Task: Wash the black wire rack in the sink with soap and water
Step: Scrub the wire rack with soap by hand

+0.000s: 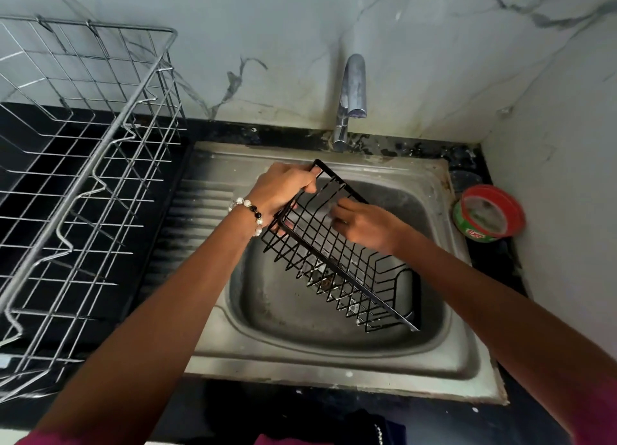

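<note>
I see my left hand (pixel 283 191) gripping the top corner of the black wire rack (pixel 337 247), which is held tilted over the steel sink (pixel 334 354), its low end down in the bowl. My right hand (pixel 364 224) is inside the rack with fingers curled on something pale and blurry that I cannot make out. The tap (pixel 352 100) stands behind, a silver dish rack (pixel 83 177) sits on the black bench (pixel 207 408), and a red and green tub (pixel 489 212) is on the right.

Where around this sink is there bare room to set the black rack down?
The ribbed drainboard, between the silver dish rack and the basin, is bare. So is the sink's front rim. The right corner is crowded by the red tub.
</note>
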